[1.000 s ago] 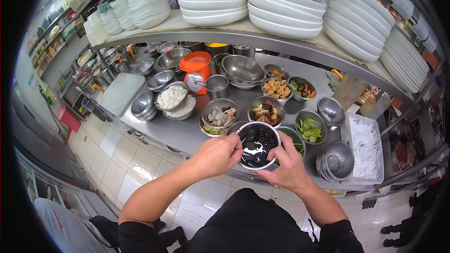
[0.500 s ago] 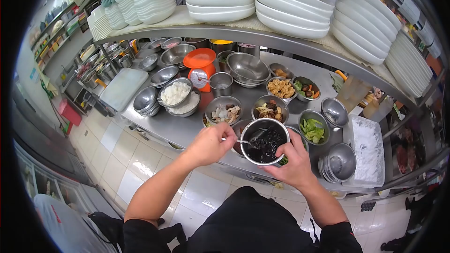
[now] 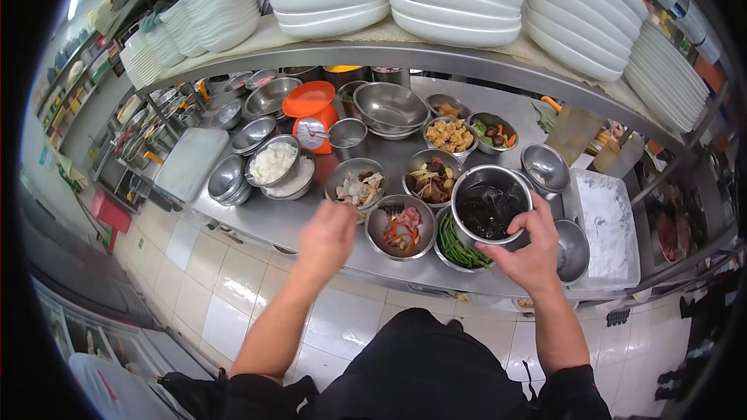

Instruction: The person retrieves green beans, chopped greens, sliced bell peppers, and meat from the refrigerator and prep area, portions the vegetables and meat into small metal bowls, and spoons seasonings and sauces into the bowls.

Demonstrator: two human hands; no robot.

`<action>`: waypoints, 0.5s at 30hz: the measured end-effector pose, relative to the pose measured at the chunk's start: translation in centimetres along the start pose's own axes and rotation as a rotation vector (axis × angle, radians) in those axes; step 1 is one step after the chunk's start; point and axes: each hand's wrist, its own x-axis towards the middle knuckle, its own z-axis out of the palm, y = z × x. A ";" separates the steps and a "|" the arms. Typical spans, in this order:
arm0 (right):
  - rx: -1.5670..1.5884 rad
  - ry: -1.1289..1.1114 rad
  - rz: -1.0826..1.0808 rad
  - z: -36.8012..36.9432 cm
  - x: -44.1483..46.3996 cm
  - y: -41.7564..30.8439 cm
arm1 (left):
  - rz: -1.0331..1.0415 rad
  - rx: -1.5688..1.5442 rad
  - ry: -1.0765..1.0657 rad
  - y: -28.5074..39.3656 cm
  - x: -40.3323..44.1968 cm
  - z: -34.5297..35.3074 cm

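My right hand (image 3: 531,243) grips the rim of a round steel container (image 3: 464,229), thumb over the edge, above the right-hand bowls. Wet, dark strips (image 3: 490,210) lie inside it. My left hand (image 3: 327,235) is closed in front of a bowl of pale pieces (image 3: 355,183); what its fingers hold, if anything, is hidden. Between my hands sits a steel bowl (image 3: 401,227) with pink meat, orange strips and some dark pieces. A bowl of green beans (image 3: 457,247) is partly covered by the container. Behind stands a bowl of brown and yellow pieces (image 3: 433,175).
An orange scale (image 3: 310,113), bowls of rice (image 3: 274,163), fried pieces (image 3: 449,137) and mixed vegetables (image 3: 493,132) stand further back. A white powder tray (image 3: 605,225) is at the right. Stacked white plates (image 3: 455,0) fill the shelf above.
The container has moved right with my right hand, uncovering the bowl of meat and strips. My left hand, which held a thin metal handle in the container, has drawn away left.
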 end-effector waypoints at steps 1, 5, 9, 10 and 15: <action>-0.031 0.007 -0.008 -0.2 -0.1 0.2 | 0.092 0.157 0.002 -0.7 -1.2 2.0; -0.029 -0.007 0.026 -0.8 -0.6 0.5 | 0.032 0.146 -0.041 -2.2 -3.0 4.7; -0.003 -0.047 0.060 -0.5 -1.5 1.2 | -0.064 0.034 0.129 -2.0 -1.8 3.1; 0.004 -0.055 0.048 -0.3 -1.7 1.3 | -0.090 -0.055 0.139 -1.8 -1.5 2.7; 0.027 -0.097 0.003 0.8 -1.7 1.2 | -0.049 -0.315 0.160 2.7 1.4 -0.7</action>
